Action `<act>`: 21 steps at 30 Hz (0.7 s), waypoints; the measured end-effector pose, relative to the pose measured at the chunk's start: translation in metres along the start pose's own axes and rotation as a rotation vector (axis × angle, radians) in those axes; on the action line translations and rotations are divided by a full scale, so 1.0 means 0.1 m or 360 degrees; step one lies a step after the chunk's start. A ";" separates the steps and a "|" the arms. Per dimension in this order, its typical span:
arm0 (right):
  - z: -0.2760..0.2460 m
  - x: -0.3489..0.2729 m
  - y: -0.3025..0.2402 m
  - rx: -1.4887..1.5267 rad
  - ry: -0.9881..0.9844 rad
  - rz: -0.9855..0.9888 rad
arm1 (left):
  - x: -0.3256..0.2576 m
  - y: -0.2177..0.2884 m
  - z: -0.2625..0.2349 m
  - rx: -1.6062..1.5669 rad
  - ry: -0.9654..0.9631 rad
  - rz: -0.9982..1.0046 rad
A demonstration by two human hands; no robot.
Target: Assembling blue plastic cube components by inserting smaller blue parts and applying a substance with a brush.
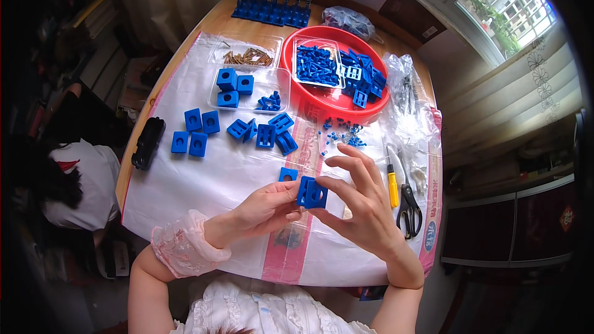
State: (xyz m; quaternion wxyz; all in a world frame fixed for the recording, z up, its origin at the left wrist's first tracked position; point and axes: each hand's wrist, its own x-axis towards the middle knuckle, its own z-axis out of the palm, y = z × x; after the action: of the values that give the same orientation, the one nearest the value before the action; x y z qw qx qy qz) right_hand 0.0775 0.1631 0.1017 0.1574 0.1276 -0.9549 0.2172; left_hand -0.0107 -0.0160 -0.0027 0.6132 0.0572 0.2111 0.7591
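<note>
Both hands meet over the near part of the table around a small blue plastic block assembly (311, 193) with a square opening. My left hand (267, 208) grips its left side with thumb and fingertips. My right hand (359, 201) holds its right side, the index and middle fingers raised above it. Another blue square piece (288, 174) lies on the white plastic sheet (204, 179) just behind my left fingers.
Loose blue blocks (197, 133) and flat blue frames (266, 133) lie mid-table. Clear trays (247, 83) hold blocks and brass screws (247, 57). A red basin (331, 96) holds several blue parts. A yellow screwdriver (393, 187), scissors (409, 210) and a black object (147, 142) sit at the sides.
</note>
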 end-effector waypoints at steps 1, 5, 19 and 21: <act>0.01 0.00 0.00 -0.0001 -0.0007 0.0005 | 0.00 -0.01 0.00 -0.0016 0.0002 0.0000; 0.06 0.01 0.00 -0.0031 0.0000 0.0035 | 0.01 -0.04 -0.05 -0.0075 0.0044 0.0038; 0.14 0.01 0.01 -0.0032 0.0014 0.0089 | 0.03 -0.06 -0.06 -0.0100 0.0042 0.0072; 0.15 0.01 0.01 -0.0032 0.0014 0.0086 | 0.03 -0.07 -0.04 -0.0101 0.0076 0.0073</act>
State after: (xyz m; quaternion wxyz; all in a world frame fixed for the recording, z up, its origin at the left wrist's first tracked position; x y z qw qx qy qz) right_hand 0.0721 0.1573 0.0891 0.1568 0.0993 -0.9594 0.2122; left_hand -0.0070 -0.0127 -0.0096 0.5919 0.0245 0.2001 0.7804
